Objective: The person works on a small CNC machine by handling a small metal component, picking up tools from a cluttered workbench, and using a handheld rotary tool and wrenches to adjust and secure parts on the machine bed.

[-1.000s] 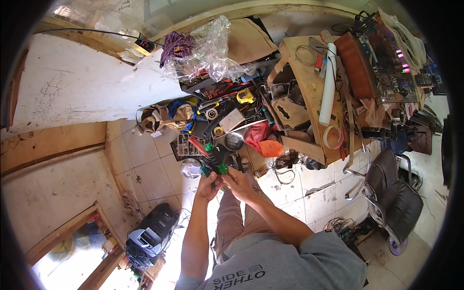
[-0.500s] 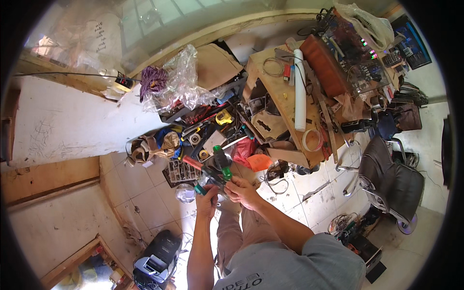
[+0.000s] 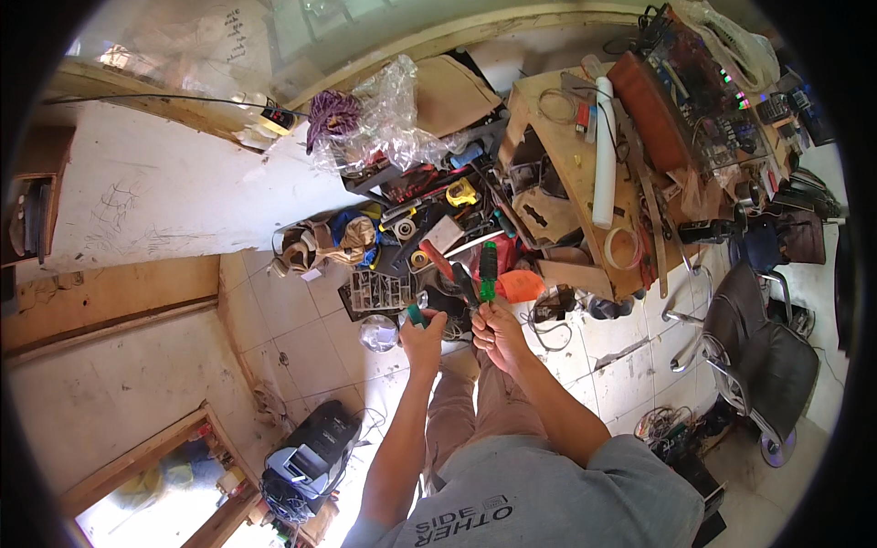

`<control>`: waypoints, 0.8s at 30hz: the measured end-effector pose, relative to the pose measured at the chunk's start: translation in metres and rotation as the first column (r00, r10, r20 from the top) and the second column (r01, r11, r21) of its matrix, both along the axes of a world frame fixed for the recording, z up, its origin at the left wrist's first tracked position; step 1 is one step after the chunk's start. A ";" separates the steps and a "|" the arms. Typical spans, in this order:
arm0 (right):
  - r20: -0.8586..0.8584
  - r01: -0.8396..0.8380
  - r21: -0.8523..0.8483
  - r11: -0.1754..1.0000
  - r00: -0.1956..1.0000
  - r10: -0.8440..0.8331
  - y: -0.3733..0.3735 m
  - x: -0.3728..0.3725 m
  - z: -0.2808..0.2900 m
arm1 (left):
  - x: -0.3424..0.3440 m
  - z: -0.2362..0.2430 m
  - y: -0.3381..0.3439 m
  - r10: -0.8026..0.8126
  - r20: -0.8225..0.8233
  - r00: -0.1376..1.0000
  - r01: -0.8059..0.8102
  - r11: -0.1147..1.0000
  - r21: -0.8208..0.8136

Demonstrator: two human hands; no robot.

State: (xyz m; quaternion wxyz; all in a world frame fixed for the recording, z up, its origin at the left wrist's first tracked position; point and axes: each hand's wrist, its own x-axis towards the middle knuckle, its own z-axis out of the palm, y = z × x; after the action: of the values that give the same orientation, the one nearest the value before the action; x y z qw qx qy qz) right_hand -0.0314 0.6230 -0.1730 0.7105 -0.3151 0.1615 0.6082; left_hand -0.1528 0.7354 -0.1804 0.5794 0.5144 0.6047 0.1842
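My right hand [image 3: 500, 335] is closed around several tools. One is a screwdriver with a green and black handle [image 3: 489, 274], standing up out of the fist. Beside it, a tool with a red-orange end [image 3: 438, 261] and a dark section slants up to the left. Slightly apart on the left, my left hand [image 3: 423, 340] grips a short teal-handled tool [image 3: 416, 316]; its far end is too small to make out. Below the hands, a compartment tray of small parts [image 3: 388, 292] and a clear round container [image 3: 378, 334] rest on the tiled floor.
Ahead is a heap of tools with a yellow tape measure [image 3: 462, 192]. A wooden workbench [image 3: 571, 173] bears a white tube [image 3: 604, 155]. A dark office chair [image 3: 763, 329] stands at the right, a black and grey machine [image 3: 311, 457] at the lower left. An orange bag [image 3: 521, 286] lies ahead.
My hands have moved apart, with the teal-handled tool now away from the tools in my right hand. The green screwdriver stands more upright. The whole view has shifted, moving the surroundings rightward.
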 end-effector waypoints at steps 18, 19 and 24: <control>-0.171 0.010 -0.076 0.997 0.985 -0.023 -0.048 -0.046 -0.061 | -0.038 -0.041 -0.041 -0.050 -0.014 0.999 0.045 0.966 -0.255; -0.223 0.006 -0.014 1.000 0.975 -0.009 -0.053 -0.049 -0.057 | -0.041 -0.043 -0.042 -0.060 -0.011 0.998 0.057 0.984 -0.169; -0.196 -0.017 0.133 0.991 0.980 0.043 -0.052 -0.030 -0.043 | -0.031 -0.016 -0.023 -0.205 -0.148 0.968 0.219 0.972 0.089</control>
State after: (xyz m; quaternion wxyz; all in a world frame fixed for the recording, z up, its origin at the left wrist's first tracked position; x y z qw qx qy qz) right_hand -0.0614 0.5707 -0.2163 0.7008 -0.2082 0.1865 0.6563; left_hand -0.1839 0.7122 -0.1960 0.5250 0.6172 0.5742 0.1167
